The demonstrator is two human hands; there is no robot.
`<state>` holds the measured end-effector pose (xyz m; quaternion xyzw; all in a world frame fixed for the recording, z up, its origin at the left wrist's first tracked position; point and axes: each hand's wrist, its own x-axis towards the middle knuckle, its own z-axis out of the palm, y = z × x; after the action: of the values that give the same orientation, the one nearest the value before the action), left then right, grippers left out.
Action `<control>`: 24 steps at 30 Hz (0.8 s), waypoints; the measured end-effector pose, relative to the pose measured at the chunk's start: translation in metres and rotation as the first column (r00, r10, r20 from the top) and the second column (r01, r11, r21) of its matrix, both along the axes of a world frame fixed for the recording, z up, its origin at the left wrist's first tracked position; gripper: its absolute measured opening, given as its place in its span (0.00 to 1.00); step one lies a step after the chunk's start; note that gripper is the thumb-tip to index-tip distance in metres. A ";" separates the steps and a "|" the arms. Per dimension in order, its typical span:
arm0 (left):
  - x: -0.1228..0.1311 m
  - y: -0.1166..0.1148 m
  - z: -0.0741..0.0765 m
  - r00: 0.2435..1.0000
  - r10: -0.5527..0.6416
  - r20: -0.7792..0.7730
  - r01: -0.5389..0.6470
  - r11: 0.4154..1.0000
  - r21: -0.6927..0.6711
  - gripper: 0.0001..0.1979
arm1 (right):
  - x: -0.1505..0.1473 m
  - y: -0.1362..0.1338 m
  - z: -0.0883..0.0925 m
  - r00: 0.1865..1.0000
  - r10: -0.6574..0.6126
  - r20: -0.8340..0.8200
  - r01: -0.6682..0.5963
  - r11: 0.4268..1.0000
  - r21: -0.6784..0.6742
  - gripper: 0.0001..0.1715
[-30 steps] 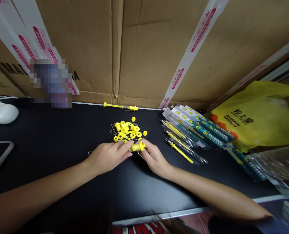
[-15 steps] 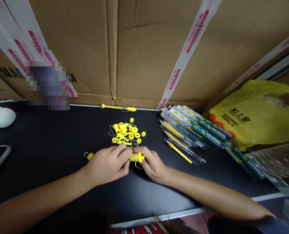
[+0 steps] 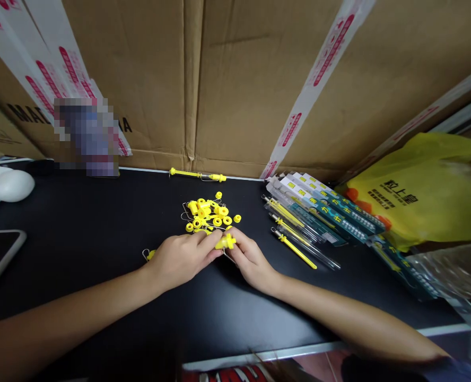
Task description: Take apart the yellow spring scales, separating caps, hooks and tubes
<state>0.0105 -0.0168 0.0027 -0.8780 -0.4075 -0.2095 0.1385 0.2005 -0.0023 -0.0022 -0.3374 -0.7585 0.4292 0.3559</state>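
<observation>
My left hand (image 3: 182,260) is closed around a yellow spring scale part (image 3: 225,242), whose capped end sticks out to the right between the two hands. Thumb and fingers of my right hand (image 3: 255,262) close on the same piece from the other side; a thin metal hook shows below it. Another yellow part with a wire hook (image 3: 151,255) peeks out left of my left hand. Just beyond the hands lies a pile of yellow caps, rings and wire hooks (image 3: 203,212), its near edge partly covered by my fingers.
An assembled spring scale (image 3: 198,175) lies at the table's back edge. To the right are yellow scale rods with clear tubes (image 3: 295,246), printed boxes (image 3: 326,204) and a yellow plastic bag (image 3: 426,185). A phone-like device (image 3: 0,254) and white rounded object (image 3: 12,185) sit left.
Both hands have risen slightly toward the pile, the held part now tilted and more covered by the left fingers. The whole view has shifted a little.
</observation>
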 end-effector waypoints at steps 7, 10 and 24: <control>-0.001 -0.001 0.001 1.000 -0.003 0.009 0.003 1.000 -0.029 0.15 | 0.000 0.003 0.002 0.996 0.046 -0.070 -0.055 0.988 -0.142 0.19; -0.001 -0.002 0.000 1.000 0.007 -0.004 -0.007 0.999 -0.037 0.16 | 0.000 0.003 0.002 0.996 0.036 -0.080 -0.050 0.981 -0.187 0.19; 0.001 -0.006 0.004 0.997 0.069 -0.035 -0.073 0.991 -0.115 0.14 | -0.001 0.002 0.005 0.997 0.002 -0.071 -0.018 0.975 -0.219 0.16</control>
<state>0.0116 -0.0233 0.0063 -0.8726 -0.4479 -0.1669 0.1008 0.1990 -0.0001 0.0027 -0.3556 -0.6950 0.5239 0.3407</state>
